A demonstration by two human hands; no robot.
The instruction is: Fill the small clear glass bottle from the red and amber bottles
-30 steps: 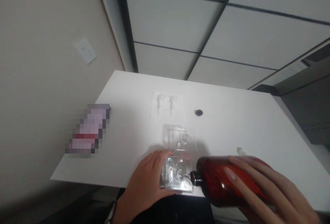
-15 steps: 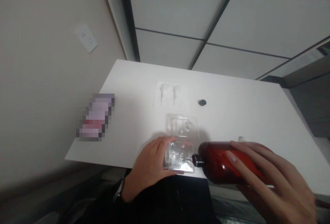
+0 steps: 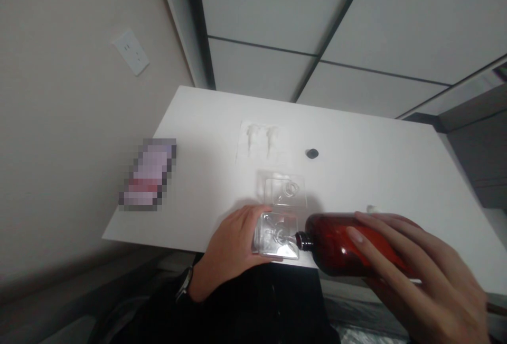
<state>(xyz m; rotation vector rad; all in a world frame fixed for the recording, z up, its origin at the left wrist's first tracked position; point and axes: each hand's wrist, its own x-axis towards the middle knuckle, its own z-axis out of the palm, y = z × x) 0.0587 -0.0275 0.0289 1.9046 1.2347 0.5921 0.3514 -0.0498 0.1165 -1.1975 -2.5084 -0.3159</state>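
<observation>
Head view: red-brown bottle [image 3: 340, 243] judged stiff, smooth, slippery if wet, heavier with liquid inside; best gripped around its body. Clear square box [image 3: 279, 230] probably light and thin-walled; steady by its sides. Bottle translucent, glossy, dark threaded neck; tipped sideways just right of the box, mouth facing it. Fingers of the right hand [image 3: 430, 280] grasp the bottle; those of the left hand [image 3: 233, 239] grip the box.
</observation>
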